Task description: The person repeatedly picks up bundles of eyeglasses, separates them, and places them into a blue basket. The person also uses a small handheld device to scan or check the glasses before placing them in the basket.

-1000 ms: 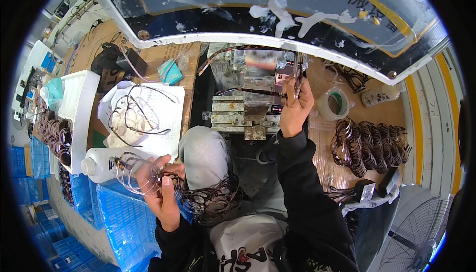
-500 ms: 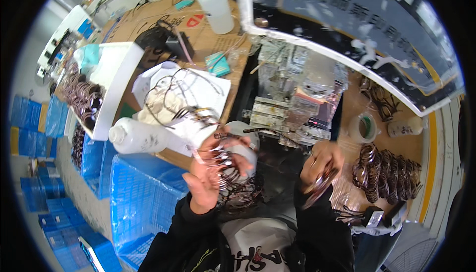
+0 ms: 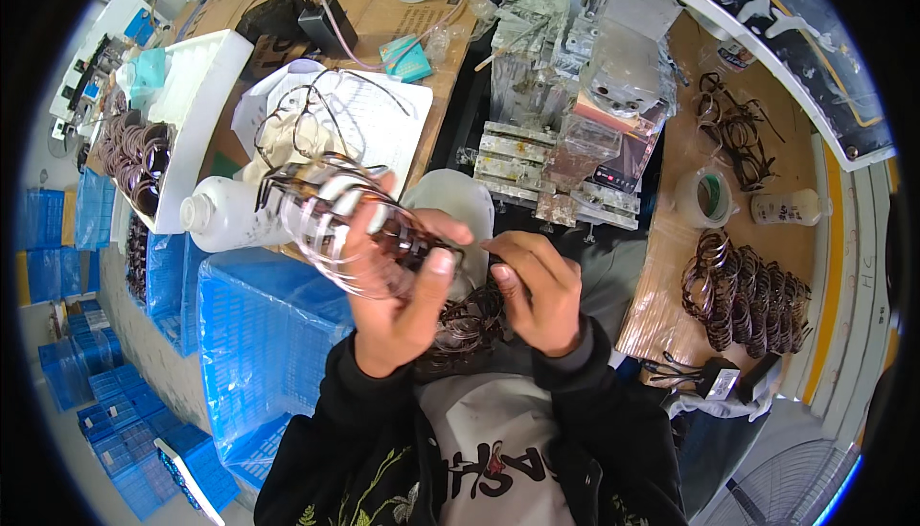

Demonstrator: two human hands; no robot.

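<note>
A row of brown, shiny eyeglass frames (image 3: 331, 205) is gathered in my left hand (image 3: 393, 286). The fingers curl round the stack and the thumb points toward my right hand; the far end is smeared by motion. My right hand (image 3: 541, 286) is closed, its thumb and fingertips pinching a dark piece of an eyeglass frame at the near end of the stack. Most of that piece is hidden by the fingers. Beneath both hands, a heap of dark eyeglass frames (image 3: 465, 325) lies close to my body. Behind them is a whitish round piece (image 3: 450, 200).
A white bottle (image 3: 235, 215) and blue crate (image 3: 268, 315) are at left. Metal fixtures (image 3: 546, 167) stand ahead. At right are tape (image 3: 704, 197), a small bottle (image 3: 791, 207) and rows of stacked frames (image 3: 747, 296). A white tray (image 3: 206, 95) holds more frames.
My right hand has come left from the right side to meet my left hand. The stack in my left hand has swung up and leftward. The view has tilted lower.
</note>
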